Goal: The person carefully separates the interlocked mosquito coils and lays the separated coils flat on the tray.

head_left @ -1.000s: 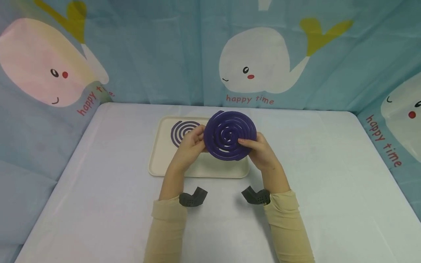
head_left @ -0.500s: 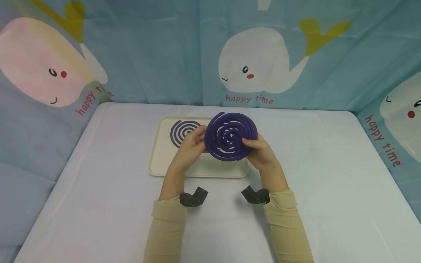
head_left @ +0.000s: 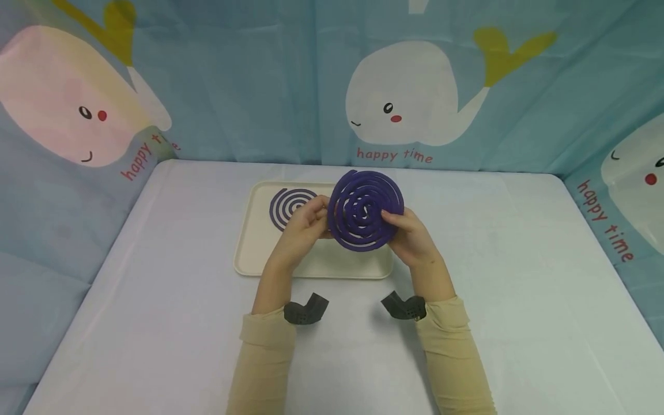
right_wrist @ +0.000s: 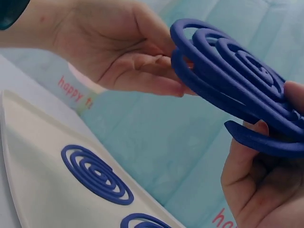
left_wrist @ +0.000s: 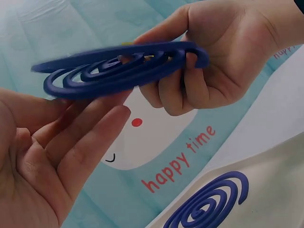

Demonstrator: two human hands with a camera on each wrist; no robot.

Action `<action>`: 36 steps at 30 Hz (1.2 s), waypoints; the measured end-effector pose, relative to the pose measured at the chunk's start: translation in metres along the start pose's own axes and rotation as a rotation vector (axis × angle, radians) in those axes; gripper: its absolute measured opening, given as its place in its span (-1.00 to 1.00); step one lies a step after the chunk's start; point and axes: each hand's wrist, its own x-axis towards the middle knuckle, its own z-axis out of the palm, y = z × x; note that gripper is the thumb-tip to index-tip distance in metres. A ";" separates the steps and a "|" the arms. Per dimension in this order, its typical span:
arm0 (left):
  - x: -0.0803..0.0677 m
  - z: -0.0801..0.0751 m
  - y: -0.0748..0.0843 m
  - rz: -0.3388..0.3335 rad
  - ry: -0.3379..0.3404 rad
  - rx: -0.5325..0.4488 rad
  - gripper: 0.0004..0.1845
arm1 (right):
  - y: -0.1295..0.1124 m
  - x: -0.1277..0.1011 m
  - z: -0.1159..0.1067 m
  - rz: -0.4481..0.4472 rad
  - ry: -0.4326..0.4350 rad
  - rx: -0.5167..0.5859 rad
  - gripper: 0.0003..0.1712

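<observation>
The right hand (head_left: 412, 236) is pinching the rim of a dark purple double spiral coil (head_left: 366, 210), held above the cream plastic tray (head_left: 249, 253); the left hand (head_left: 301, 230) is supporting its underside with straight fingers (barely touching). Uneven prying is risking a snapped, brittle strand.

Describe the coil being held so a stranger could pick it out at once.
Start at the cream tray in the middle of the pale table. Just above its right half, the left hand and right hand hold up a dark purple spiral coil. Unlike the single flat coil lying on the tray, it is lifted, thicker, its rings pulling apart.
</observation>
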 end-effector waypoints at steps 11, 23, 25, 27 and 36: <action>0.000 0.000 0.000 0.050 -0.038 -0.090 -0.71 | -0.001 0.001 0.002 -0.017 0.060 -0.002 -0.63; 0.001 0.001 0.003 0.025 0.057 -0.014 -0.73 | -0.005 0.004 0.005 0.052 0.160 -0.165 -0.62; 0.001 -0.001 0.004 0.021 0.063 -0.011 -0.74 | -0.007 0.004 0.004 0.044 0.180 -0.224 -0.65; 0.001 -0.003 0.004 0.016 0.059 -0.004 -0.75 | -0.008 0.004 0.003 0.026 0.203 -0.292 -0.67; 0.001 -0.008 0.001 -0.021 0.009 -0.012 -0.74 | -0.013 0.003 0.001 -0.106 0.289 -0.415 -0.81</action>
